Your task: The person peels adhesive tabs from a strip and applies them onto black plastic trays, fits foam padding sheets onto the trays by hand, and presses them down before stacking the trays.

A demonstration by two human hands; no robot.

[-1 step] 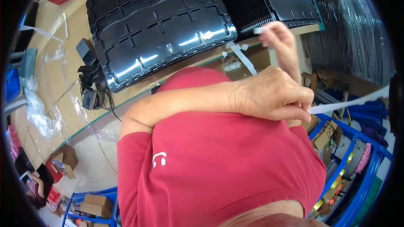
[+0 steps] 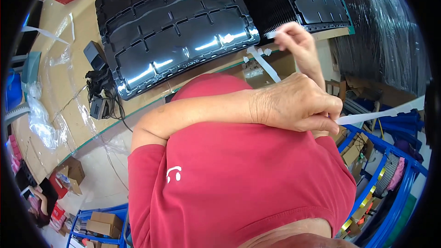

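My left arm, in a red sleeve, crosses my chest to the right. My left hand [image 2: 294, 105] pinches a long white strip [image 2: 367, 117] that runs off to the right. Just above it my right hand [image 2: 298, 41] is raised, with its fingertips closed on the end of a short white strip [image 2: 271, 34] by the table's edge. Another white strip [image 2: 264, 64] hangs off that edge below it. Two large black moulded panels lie on the tan table [image 2: 69, 55], the nearer panel [image 2: 174, 27] left of my right hand and the second panel [image 2: 312, 0] behind it.
A black power adapter with cables [image 2: 98, 87] lies on the table left of the panels, and clear plastic bags [image 2: 41, 119] lie further left. Cardboard boxes [image 2: 69, 174] sit on the floor at lower left. A blue metal rack [image 2: 381, 174] and a black film-wrapped stack [image 2: 386, 41] stand at the right.
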